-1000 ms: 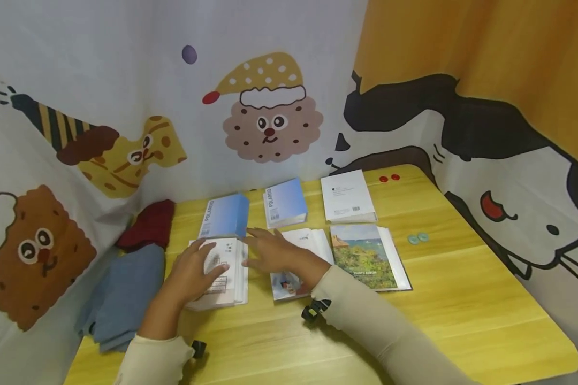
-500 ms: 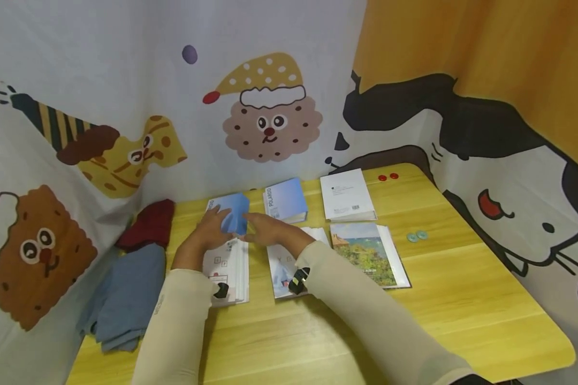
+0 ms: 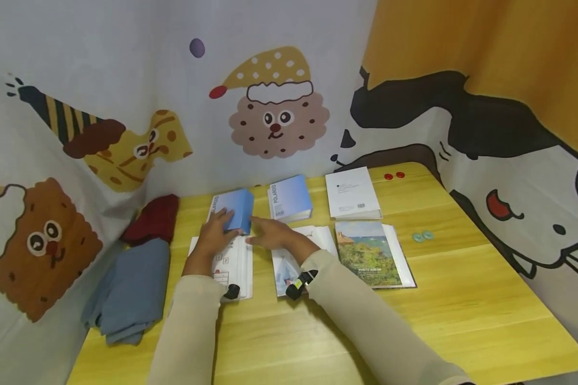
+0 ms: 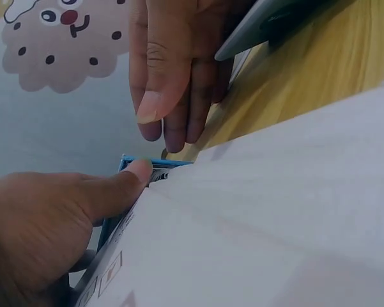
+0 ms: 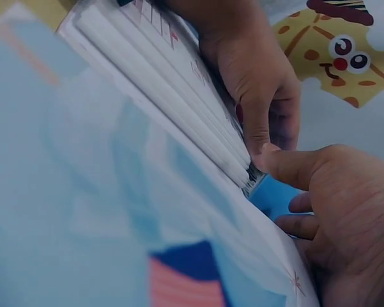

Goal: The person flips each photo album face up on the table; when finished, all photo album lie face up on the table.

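My left hand (image 3: 212, 238) rests on a blue photo album (image 3: 242, 206) at the back left, fingers over its cover and thumb at its near edge. The right hand (image 3: 273, 233) reaches to that album's right side, fingers extended. Just in front lies a white album (image 3: 233, 267) with small printed drawings, partly under the left forearm. In the left wrist view, the left thumb (image 4: 137, 171) sits at the blue album's corner, and the right hand (image 4: 169, 70) points down beyond it. In the right wrist view, both thumbs come close together at the blue corner (image 5: 278, 198).
A second blue album (image 3: 291, 198), a white album (image 3: 351, 192), a picture-covered album (image 3: 366, 254) and another pale album (image 3: 285, 278) share the yellow table (image 3: 486, 310). Red buttons (image 3: 394, 176), green buttons (image 3: 423, 236), grey-blue cloth (image 3: 135, 289) and dark red cloth (image 3: 154, 219) lie around them.
Both hands have moved from above the front white album to the blue album behind it. The left hand now touches the blue album; in the last half second the hands have barely shifted.
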{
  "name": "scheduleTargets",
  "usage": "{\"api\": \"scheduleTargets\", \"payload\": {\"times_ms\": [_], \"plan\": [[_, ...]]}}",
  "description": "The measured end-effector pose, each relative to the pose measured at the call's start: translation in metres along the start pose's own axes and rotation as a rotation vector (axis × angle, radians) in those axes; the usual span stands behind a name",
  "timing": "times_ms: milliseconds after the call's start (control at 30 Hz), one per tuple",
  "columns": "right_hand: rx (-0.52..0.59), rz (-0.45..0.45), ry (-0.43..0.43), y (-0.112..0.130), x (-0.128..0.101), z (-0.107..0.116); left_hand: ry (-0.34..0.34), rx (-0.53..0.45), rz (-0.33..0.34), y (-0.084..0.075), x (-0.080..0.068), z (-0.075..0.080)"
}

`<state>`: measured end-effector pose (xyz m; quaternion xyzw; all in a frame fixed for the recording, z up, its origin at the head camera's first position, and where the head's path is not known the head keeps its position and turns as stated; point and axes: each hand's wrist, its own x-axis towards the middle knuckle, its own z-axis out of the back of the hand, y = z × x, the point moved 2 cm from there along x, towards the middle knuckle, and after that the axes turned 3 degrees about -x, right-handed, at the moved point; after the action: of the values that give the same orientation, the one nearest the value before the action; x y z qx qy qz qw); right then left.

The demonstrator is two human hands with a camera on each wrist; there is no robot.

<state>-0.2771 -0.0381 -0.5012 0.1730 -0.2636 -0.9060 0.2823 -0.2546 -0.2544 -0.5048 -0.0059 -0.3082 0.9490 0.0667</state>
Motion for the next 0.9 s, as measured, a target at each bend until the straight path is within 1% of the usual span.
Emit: {"api": "scheduleTargets", "payload": {"times_ms": [100,167,333,500,567,667,767,900], "plan": [[0.0,0.004,0.016,-0.001,-0.001,-0.005,0.01,-0.004,0.034,0.005,-0.005,-0.003],[0.012,0.012,0.019,-0.001,-0.002,-0.006,0.001,-0.009,0.039,0.007,-0.007,-0.004],[0.025,0.012,-0.005,-0.002,-0.003,-0.001,-0.037,-0.007,-0.011,0.004,-0.004,-0.003],[0.014,0.018,-0.018,-0.002,-0.002,0.005,-0.061,0.0,0.005,-0.001,0.001,0.001],[0.011,0.02,-0.023,-0.002,-0.002,0.006,-0.078,0.004,-0.001,-0.003,0.003,0.001],[0.029,0.019,-0.035,-0.001,-0.003,0.008,-0.114,0.013,-0.034,-0.005,0.005,0.0],[0.067,0.019,-0.045,-0.001,-0.005,0.008,-0.162,-0.015,-0.056,-0.005,0.004,-0.002],[0.107,0.044,-0.056,-0.003,-0.007,0.004,-0.207,-0.064,-0.054,-0.005,0.001,-0.006]]}}
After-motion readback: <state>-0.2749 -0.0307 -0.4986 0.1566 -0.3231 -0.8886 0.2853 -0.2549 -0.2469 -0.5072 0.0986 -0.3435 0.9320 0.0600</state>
